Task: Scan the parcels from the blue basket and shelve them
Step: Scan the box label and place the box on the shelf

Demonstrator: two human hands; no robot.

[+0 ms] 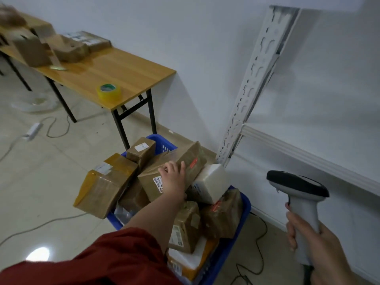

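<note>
The blue basket (159,140) is mostly buried under parcels (102,188): only its far rim and right wall show, and its near end is lost behind the red sleeve (113,260) and the bottom edge. The left hand (174,177) grips the long parcel (185,159) over its top edge, palm hidden, and covers part of the white label (158,183), whose print is too small to read. The right hand (320,243) wraps the handle of the scanner (298,186), whose lower end runs off the bottom edge. The boxes (33,50) on the far left table (127,66) are blurred
</note>
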